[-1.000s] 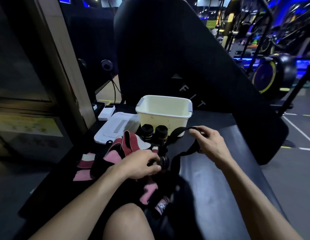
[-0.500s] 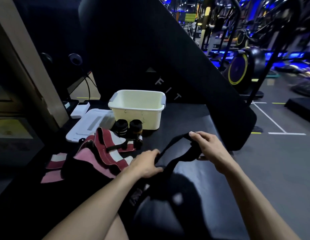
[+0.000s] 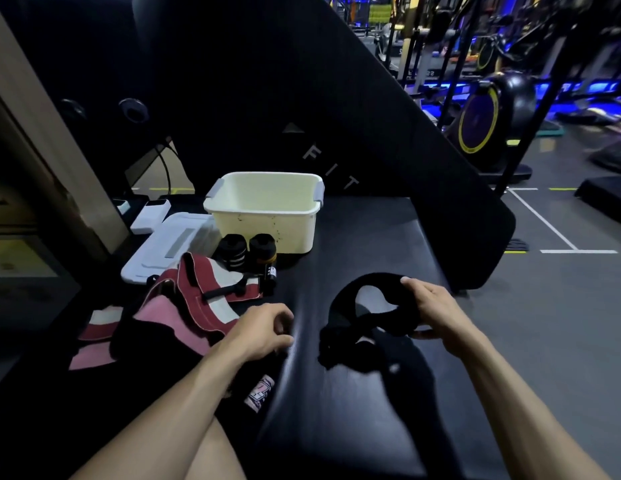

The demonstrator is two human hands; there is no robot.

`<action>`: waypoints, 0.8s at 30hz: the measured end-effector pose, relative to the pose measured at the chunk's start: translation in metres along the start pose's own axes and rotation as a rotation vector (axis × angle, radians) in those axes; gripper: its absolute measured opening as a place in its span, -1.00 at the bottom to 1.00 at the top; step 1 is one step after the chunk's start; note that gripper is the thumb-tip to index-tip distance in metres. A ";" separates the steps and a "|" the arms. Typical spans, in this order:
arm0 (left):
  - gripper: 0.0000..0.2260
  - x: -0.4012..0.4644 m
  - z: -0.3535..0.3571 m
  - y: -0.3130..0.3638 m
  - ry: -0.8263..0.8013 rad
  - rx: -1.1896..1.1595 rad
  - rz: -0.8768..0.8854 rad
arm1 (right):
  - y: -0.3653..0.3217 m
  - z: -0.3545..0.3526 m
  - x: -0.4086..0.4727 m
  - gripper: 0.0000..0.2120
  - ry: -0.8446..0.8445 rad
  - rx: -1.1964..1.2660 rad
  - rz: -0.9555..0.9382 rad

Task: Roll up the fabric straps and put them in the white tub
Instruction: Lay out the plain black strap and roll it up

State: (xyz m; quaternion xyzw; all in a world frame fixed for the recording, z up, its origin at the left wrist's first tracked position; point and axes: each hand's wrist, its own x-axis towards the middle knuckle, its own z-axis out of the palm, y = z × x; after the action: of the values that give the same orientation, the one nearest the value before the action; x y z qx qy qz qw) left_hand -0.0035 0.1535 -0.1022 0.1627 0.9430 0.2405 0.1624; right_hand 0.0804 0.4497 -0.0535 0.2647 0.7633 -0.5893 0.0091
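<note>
Black fabric strap (image 3: 350, 317), looped, on black padded bench (image 3: 354, 393), one end gripped in right hand (image 3: 432, 308); left hand (image 3: 259, 332) loosely curled, holding nothing, beside red, pink and white striped straps (image 3: 194, 306); two rolled black straps (image 3: 248, 251) touching cream-white plastic tub (image 3: 267, 216) beyond

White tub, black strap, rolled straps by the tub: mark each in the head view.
white tub (image 3: 267, 226): head view, front wall.
black strap (image 3: 343, 299): head view, left side of its loop.
rolled straps (image 3: 248, 251): head view, where the two rolls meet, in front of the tub.
</note>
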 end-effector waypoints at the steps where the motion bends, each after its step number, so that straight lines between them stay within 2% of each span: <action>1: -0.63 0.003 0.002 0.003 0.010 0.027 0.012 | -0.002 0.001 -0.001 -0.73 -0.017 -0.013 0.007; 4: -0.49 0.012 0.012 0.015 0.031 0.061 0.048 | -0.003 0.003 -0.002 -0.74 -0.042 -0.039 0.026; 8: -0.52 0.027 0.022 0.035 0.015 -0.090 0.022 | -0.003 0.002 0.001 -0.70 -0.109 -0.057 0.055; 12: -0.81 0.038 0.030 0.049 -0.080 -0.091 -0.011 | 0.005 -0.004 0.007 -0.61 -0.216 -0.007 0.147; 14: -0.92 0.047 0.025 0.050 0.000 -0.219 -0.015 | 0.012 -0.008 0.012 -0.61 -0.244 0.097 0.214; 17: -0.76 0.061 0.000 0.050 0.078 -0.491 0.048 | 0.024 -0.011 0.019 -0.67 -0.234 0.246 0.290; 21: -0.67 0.070 -0.044 0.065 0.256 -0.500 0.093 | 0.035 -0.012 0.027 -0.73 -0.272 0.265 0.279; 24: -0.76 0.084 -0.058 0.076 0.342 -0.533 0.152 | 0.034 -0.011 0.028 -0.84 -0.332 0.134 0.163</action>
State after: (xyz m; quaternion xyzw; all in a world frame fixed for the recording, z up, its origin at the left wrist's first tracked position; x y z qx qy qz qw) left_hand -0.0838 0.2265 -0.0348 0.1416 0.8455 0.5144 0.0200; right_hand 0.0737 0.4765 -0.0899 0.2249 0.6862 -0.6718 0.1650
